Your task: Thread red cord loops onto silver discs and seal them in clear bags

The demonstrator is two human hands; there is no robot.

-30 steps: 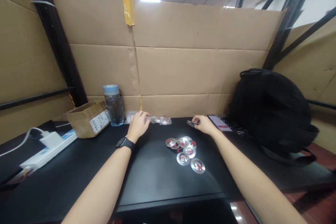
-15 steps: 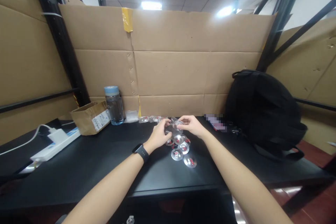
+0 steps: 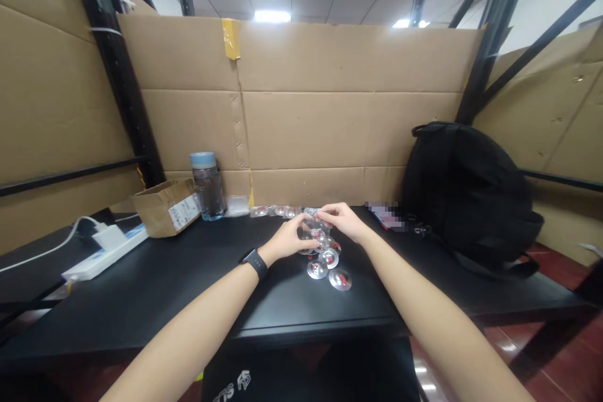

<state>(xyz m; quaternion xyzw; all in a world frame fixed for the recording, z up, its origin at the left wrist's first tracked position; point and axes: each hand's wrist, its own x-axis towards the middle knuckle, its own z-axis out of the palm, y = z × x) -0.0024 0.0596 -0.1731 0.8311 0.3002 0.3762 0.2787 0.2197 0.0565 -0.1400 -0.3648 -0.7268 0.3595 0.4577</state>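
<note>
My right hand [image 3: 345, 221] pinches the upper right part of a small clear plastic bag [image 3: 313, 218]. On the bag's left side is my left hand [image 3: 288, 239], fingers curled at its edge and thumb stretched across the front, over the discs. A dark watch sits on the left wrist. Just below the hands, several shiny silver discs with red marks [image 3: 328, 258] lie loosely heaped on the black table [image 3: 198, 289]. The nearest disc [image 3: 340, 279] lies a little apart. Fingers and plastic partly hide the upper discs, and what is inside the bag is unclear.
Behind the hands, several bagged discs [image 3: 280, 211] line the cardboard wall [image 3: 301, 132]. A bottle [image 3: 208, 188], a small cardboard box [image 3: 164, 207] and a power strip [image 3: 106, 253] stand left. At right are a black backpack [image 3: 466, 201] and a partly pixelated flat item [image 3: 387, 216].
My left thumb has stretched rightward across the discs, and my right fingers have shifted slightly at the bag. The whole view has moved a little. The loose discs lie in the same arrangement.
</note>
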